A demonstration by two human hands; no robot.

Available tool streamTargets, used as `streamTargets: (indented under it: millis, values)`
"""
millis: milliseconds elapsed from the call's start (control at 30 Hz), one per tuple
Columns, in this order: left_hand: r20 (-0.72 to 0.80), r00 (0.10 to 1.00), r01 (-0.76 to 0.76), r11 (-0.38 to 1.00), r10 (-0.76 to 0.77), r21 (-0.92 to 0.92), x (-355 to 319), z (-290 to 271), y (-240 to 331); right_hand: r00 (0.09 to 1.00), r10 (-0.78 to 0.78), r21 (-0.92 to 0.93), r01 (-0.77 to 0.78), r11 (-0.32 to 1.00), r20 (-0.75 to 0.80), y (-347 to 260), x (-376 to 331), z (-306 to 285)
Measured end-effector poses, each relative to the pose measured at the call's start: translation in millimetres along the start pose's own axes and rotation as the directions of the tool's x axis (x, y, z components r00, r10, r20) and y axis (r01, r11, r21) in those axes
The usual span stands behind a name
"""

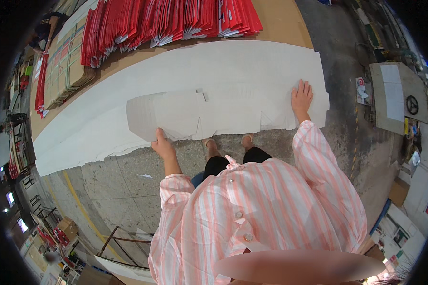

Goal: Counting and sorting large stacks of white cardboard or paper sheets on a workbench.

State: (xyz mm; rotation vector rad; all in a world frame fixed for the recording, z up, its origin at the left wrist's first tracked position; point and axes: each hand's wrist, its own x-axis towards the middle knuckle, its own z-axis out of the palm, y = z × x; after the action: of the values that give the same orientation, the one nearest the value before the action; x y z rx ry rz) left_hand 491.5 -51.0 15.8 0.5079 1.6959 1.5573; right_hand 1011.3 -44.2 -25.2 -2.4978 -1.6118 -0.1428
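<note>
A flat, die-cut white cardboard blank (209,111) lies on top of a wide stack of white sheets (104,114) on a long table. My left hand (162,145) grips the blank's near left edge, thumb on top. Flat on the blank's right end rests my right hand (302,97), fingers spread and pressing down. Both sleeves are pink and white striped.
Rows of red folded cartons (166,21) stand along the far side of the brown table (283,21). Strapped brown boxes (64,66) sit at far left. A grey cabinet (397,97) stands on the concrete floor at right. A metal frame (123,240) is at lower left.
</note>
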Motion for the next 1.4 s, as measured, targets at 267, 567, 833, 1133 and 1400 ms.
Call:
streamTargets:
  millis: [267, 567, 833, 1133, 1400]
  values:
    - [0.053, 0.999, -0.021, 0.993, 0.015, 0.116, 8, -14, -13, 1.0, 0.015, 0.002, -0.015, 1.0, 0.007, -4, 1, 1]
    - [0.007, 0.997, -0.08, 0.995, 0.08, 0.066, 5, -13, -15, 1.0, 0.001, -0.014, -0.001, 1.0, -0.012, 1, 2, 12]
    - [0.017, 0.968, 0.247, 0.93, -0.252, -0.273, 0, 1, 6, 0.988, -0.098, -0.058, 0.091, 0.994, -0.116, 25, 4, 17]
    - [-0.029, 0.999, 0.018, 0.998, -0.02, -0.063, 3, -23, 6, 0.997, -0.064, -0.044, 0.062, 0.997, -0.037, 13, 3, 9]
    - [0.481, 0.695, -0.687, 0.298, 0.533, 0.663, -11, 10, 19, 0.992, -0.084, -0.052, 0.08, 0.995, -0.093, 17, 3, 15]
